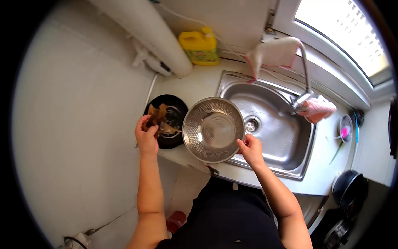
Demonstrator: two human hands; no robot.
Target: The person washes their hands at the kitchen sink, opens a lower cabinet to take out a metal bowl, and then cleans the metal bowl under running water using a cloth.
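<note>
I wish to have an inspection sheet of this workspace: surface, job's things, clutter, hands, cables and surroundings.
Surface: pale counter with a metal sink set in.
Job's things: metal bowl, its side patterned with small dots; black pan; brown pieces at the pan, contact with it unclear.
Clutter: yellow jug near the wall; white cloth and pink cloth near the faucet.
Hands: left hand holds the brown pieces; right hand grips the bowl's rim.
Cables: white cord along the wall; whether it carries power, unclear.
Surroundings: window; thick pipe.
</note>
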